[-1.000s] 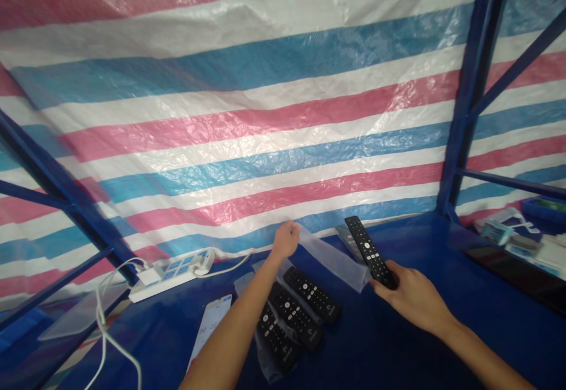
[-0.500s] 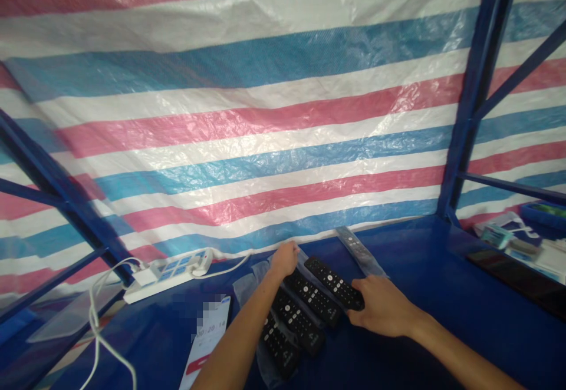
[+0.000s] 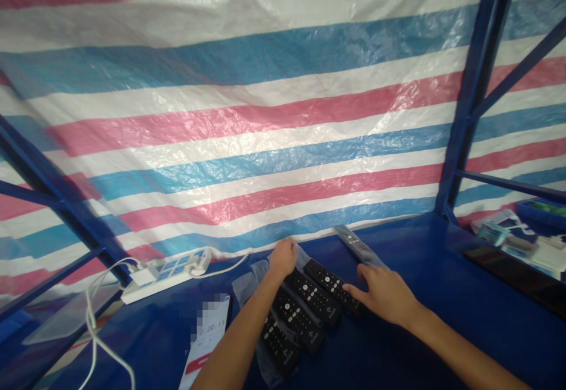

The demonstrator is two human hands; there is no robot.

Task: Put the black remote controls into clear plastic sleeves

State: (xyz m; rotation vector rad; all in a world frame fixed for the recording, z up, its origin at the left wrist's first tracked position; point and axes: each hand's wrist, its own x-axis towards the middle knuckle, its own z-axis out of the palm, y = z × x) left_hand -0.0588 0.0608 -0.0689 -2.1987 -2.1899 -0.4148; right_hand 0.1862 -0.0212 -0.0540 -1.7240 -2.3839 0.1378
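Observation:
Several black remotes lie side by side on the blue table, with clear plastic sleeves around or under them. My left hand (image 3: 283, 258) is closed on the top end of a plastic sleeve (image 3: 302, 257) at the rightmost remote of the row. That remote (image 3: 329, 281) lies tilted, its lower end beside my right hand (image 3: 384, 293). The right hand is open, thumb apart from the fingers, at the lower end of a separate sleeved remote (image 3: 356, 245) farther back. Left of it in the row are remotes (image 3: 315, 298), (image 3: 298, 321) partly behind my left forearm.
A phone (image 3: 210, 331) showing a timer lies left of my left forearm. Behind it is a white power strip (image 3: 165, 275) with white cables (image 3: 92, 319). A dark flat panel (image 3: 515, 275) and small items sit at right. Striped sheeting and blue posts (image 3: 466, 101) border the table.
My right hand has let go of the rightmost remote in the row and moved slightly right and up, its thumb and fingers now apart. The left hand has barely moved.

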